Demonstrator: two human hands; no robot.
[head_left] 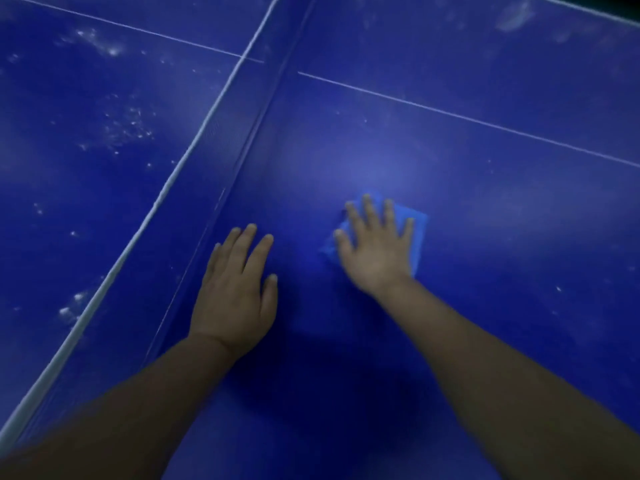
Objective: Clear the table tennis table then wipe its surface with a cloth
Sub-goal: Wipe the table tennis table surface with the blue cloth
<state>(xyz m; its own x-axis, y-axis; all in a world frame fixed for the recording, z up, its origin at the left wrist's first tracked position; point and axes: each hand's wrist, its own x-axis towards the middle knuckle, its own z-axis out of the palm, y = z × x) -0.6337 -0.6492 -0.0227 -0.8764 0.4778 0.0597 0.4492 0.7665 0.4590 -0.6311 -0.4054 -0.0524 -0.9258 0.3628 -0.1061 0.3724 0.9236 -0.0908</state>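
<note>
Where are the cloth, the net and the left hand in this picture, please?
cloth (419, 230), head view, exposed right edge.
net (194, 161), head view, white top band.
left hand (235, 292), head view, back of hand.

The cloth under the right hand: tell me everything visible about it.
The cloth is light blue, soft-looking and seemingly folded into a rough rectangle. It lies flat on the blue table, right of the net. The right hand presses on it, palm down with fingers spread, hiding most of it; only its edges show.

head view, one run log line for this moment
right hand flat on folded blue cloth | left hand flat on blue table | net left
</note>
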